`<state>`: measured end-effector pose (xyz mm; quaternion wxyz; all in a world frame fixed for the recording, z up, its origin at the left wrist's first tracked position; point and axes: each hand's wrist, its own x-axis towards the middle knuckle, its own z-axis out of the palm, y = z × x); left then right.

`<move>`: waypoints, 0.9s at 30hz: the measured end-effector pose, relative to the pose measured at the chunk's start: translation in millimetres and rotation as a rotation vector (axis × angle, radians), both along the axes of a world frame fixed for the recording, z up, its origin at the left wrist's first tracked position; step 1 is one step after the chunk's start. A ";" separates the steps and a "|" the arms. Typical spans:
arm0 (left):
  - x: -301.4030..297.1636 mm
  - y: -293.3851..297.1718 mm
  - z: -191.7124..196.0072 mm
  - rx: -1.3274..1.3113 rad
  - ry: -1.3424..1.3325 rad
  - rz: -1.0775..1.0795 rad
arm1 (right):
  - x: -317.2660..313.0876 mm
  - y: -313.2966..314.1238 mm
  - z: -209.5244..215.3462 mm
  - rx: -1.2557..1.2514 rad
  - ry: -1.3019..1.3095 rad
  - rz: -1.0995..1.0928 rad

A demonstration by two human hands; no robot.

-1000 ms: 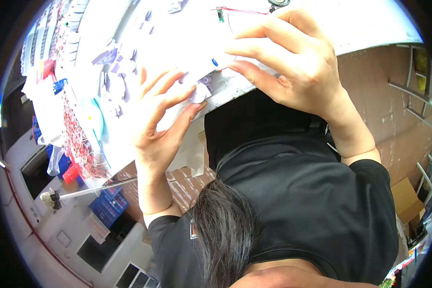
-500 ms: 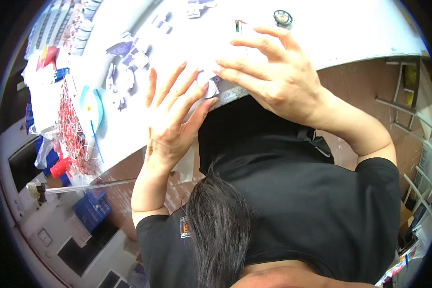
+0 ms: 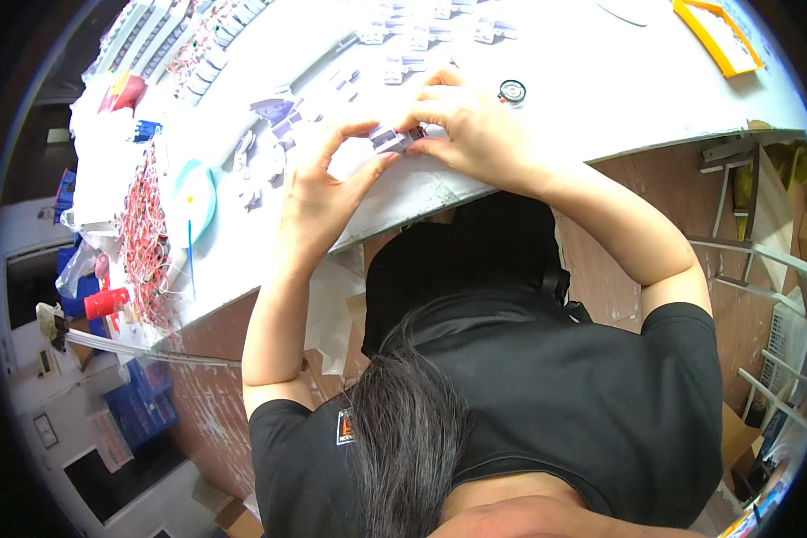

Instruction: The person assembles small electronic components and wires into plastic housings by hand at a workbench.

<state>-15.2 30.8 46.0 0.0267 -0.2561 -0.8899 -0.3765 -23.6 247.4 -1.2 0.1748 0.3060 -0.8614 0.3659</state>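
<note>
A small lavender-white plastic part is held just above the near edge of the white table. My left hand is closed on it from the left, thumb and forefinger at its sides. From the right, my right hand pinches a small dark piece against the part's end; its kind is too small to make out. A round black-rimmed speaker lies on the table beyond the right hand. Several similar lavender plastic parts sit in rows farther off.
Loose lavender pieces lie left of my hands. Farther left are a light-blue dish, a thin blue stick and a heap of red and white wires. A yellow-orange tray stands at the far right. The table's edge runs before me.
My left hand has gone from spread fingers to a pinch around the plastic part, now raised. My right hand has come down and closed beside it. The view has shifted, showing more of the table.
</note>
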 end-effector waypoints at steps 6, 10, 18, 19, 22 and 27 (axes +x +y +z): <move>-3.6 -1.6 -6.9 -0.005 0.012 -0.001 | -0.5 -2.3 3.7 -0.007 -0.026 -0.030; -4.7 2.2 -1.6 -0.021 0.075 -0.019 | 0.6 -0.5 8.5 -0.036 -0.064 -0.048; -1.0 0.2 12.4 -0.013 0.048 0.014 | -3.0 -1.0 20.6 -0.184 -0.190 -0.002; -5.4 -1.5 13.6 0.079 0.063 0.019 | -4.9 1.0 31.0 -0.182 -0.231 0.000; -24.6 -9.9 27.3 0.209 0.101 -0.010 | -18.8 2.1 64.1 -0.187 -0.244 0.030; -62.7 -27.9 80.1 0.201 0.268 -0.040 | -83.1 -13.8 96.5 -0.253 -0.086 0.232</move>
